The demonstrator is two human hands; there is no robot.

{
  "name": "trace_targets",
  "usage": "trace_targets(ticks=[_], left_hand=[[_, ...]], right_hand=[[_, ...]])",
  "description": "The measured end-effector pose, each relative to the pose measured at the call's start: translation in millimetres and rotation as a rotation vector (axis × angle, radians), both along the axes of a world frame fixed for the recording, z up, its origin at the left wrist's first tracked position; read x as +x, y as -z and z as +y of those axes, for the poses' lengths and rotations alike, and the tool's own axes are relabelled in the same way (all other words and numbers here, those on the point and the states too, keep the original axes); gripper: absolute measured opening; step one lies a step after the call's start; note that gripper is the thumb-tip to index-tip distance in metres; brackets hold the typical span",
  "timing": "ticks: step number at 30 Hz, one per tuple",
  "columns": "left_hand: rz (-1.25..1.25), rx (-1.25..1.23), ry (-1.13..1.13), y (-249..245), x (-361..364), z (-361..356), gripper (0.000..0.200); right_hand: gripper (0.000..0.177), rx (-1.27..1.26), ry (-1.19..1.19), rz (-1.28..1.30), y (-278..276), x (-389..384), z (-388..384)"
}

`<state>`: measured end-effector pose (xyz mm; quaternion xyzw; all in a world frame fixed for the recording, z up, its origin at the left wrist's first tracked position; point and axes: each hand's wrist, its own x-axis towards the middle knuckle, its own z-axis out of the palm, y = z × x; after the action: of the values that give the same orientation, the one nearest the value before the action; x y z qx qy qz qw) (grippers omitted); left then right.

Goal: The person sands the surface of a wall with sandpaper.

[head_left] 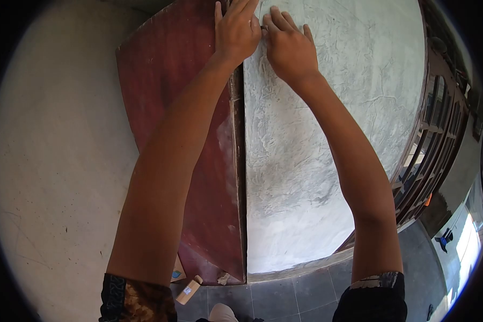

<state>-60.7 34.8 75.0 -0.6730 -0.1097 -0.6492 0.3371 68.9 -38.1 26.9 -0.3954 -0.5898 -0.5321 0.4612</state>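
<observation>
1. A rough grey-white plaster wall (pixel 316 161) filled the view to the right of an upright wooden strip (pixel 237 161). A red-brown board (pixel 161 86) stood to the strip's left, with dark grey tiles (pixel 295 295) at its foot.
2. The left hand (pixel 236 29) lay at the top of the strip, fingers stretched out and pressed flat, holding nothing that could be seen.
3. The right hand (pixel 290 45) rested on the plaster just right of the strip, fingers close together. Whether it gripped anything could not be told.
4. A small metal piece (pixel 263 27) sat between the two hands, just right of the strip's top and touching both.
5. Risk, as a judgement: the piece was tiny and held high, so a slip of the fingertips could have dropped it down the strip to the tiles. The coarse plaster could also have scraped the knuckles.
6. A small cardboard box (pixel 189 290) lay left of the strip's foot. Its blue-and-white label was too small to read, and no other writing showed.
</observation>
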Motion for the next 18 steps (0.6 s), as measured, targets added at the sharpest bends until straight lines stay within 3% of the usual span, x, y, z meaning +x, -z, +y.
trace_targets(ticks=[4,7,9,11,15,16,18], left_hand=[[-0.002,0.035,-0.013,2.6,-0.8,0.7,0.050],[0.017,0.042,-0.023,-0.5,-1.1,-0.1,0.051],[0.029,0.039,-0.035,-0.3,-2.7,0.4,0.051],[0.045,0.031,-0.105,1.4,-2.3,-1.6,0.053],[0.064,0.020,-0.106,1.3,-2.2,0.3,0.053],[0.057,0.028,-0.107,1.9,-1.4,-0.4,0.053],[0.056,0.032,-0.104,4.4,0.3,-2.1,0.053]], right_hand=[[0.039,0.010,0.059,-0.008,52.4,-0.8,-2.1],[0.039,-0.031,0.098,0.071,-26.6,-1.8,-10.3],[0.040,-0.045,0.067,0.067,-48.6,-0.2,-5.4],[0.043,-0.065,0.042,0.058,-36.2,1.3,-2.9],[0.040,0.007,0.067,0.006,43.6,2.2,-5.7],[0.040,-0.003,0.092,0.001,46.3,4.1,-5.5],[0.041,0.009,0.129,0.025,-2.4,1.1,-7.9]])
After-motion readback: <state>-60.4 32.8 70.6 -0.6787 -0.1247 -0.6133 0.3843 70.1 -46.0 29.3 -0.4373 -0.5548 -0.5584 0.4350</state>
